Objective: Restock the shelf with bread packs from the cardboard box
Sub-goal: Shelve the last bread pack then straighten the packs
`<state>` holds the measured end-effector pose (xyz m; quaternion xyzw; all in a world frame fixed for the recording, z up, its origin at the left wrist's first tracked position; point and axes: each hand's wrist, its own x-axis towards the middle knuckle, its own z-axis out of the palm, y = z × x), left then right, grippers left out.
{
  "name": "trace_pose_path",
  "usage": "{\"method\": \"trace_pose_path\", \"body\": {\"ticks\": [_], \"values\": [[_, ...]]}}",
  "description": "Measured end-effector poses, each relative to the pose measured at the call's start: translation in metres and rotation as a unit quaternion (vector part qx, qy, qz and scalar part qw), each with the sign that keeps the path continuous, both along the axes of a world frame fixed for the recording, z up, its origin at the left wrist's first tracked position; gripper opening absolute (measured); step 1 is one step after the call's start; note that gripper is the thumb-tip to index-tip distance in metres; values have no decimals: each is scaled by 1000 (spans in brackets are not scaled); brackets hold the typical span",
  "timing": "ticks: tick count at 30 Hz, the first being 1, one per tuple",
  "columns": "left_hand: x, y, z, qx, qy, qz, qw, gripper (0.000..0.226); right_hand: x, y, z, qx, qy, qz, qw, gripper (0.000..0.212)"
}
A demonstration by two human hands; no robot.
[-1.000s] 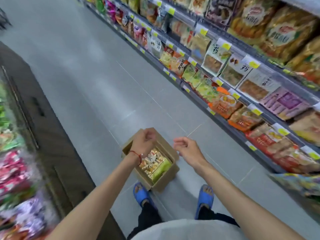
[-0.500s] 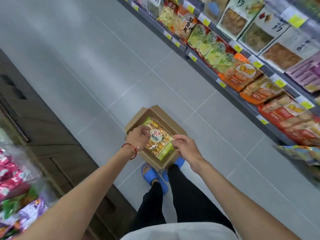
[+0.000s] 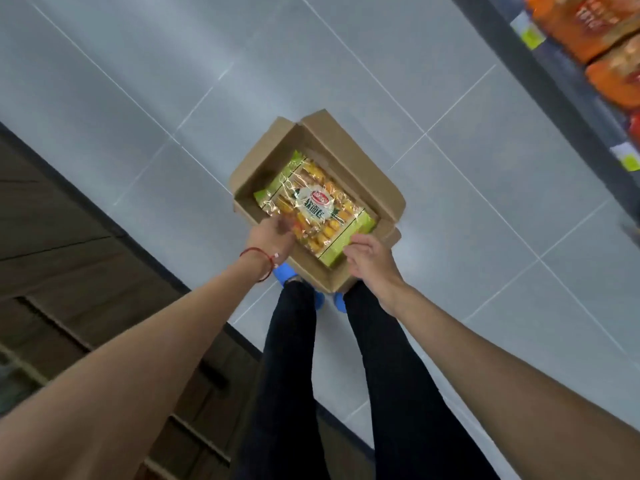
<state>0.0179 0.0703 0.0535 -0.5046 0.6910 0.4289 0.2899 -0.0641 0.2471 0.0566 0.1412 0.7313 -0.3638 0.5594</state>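
An open cardboard box sits on the grey tiled floor in front of my feet. Inside lies a bread pack in clear and green wrap with yellow-orange rolls and a round label. My left hand, with a red string at the wrist, reaches into the box and its fingers curl on the pack's near left edge. My right hand holds the pack's near right green corner, fingers curled over it.
The shelf runs along the upper right, its lower tiers holding orange packs with yellow price tags. A dark wooden display base fills the left side. My legs in black trousers and blue slippers stand just behind the box.
My head has tipped down and closer, so the box now fills the middle. Both hands have gone from hovering above the box to gripping the bread pack's near edge.
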Motion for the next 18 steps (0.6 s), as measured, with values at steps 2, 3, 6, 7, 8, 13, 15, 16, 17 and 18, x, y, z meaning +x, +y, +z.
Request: {"method": "trace_pose_path", "body": {"ticks": [2,3,6,7,8,13,15,16,17,18], "values": [[3,-9,-42,-2,-10,-28,1000,31,4,-5,-44,24,-4,-19,1000,33],[5,-15,-65,-10,-7,-45,999,30,6,-8,-69,37,-4,-32,999,37],[3,-35,-134,-33,3,-87,996,31,9,-18,-138,83,13,-63,995,47],[1,-42,-158,-38,5,-98,994,33,9,-22,-160,102,22,-76,992,49],[-2,-49,-182,-45,7,-114,992,36,10,-25,-182,120,31,-88,988,53],[-16,-76,-295,-98,-27,-135,986,70,18,-34,-284,196,16,-135,971,101],[-20,-81,-330,-109,-39,-112,987,83,25,-33,-322,228,4,-170,959,117],[-21,-82,-344,-111,-44,-98,988,87,26,-34,-336,241,-3,-183,953,122],[-21,-84,-357,-109,-45,-83,990,89,28,-35,-349,246,-16,-195,949,125],[-20,-87,-368,-104,-46,-78,990,93,29,-37,-359,242,-32,-204,948,125]]}}
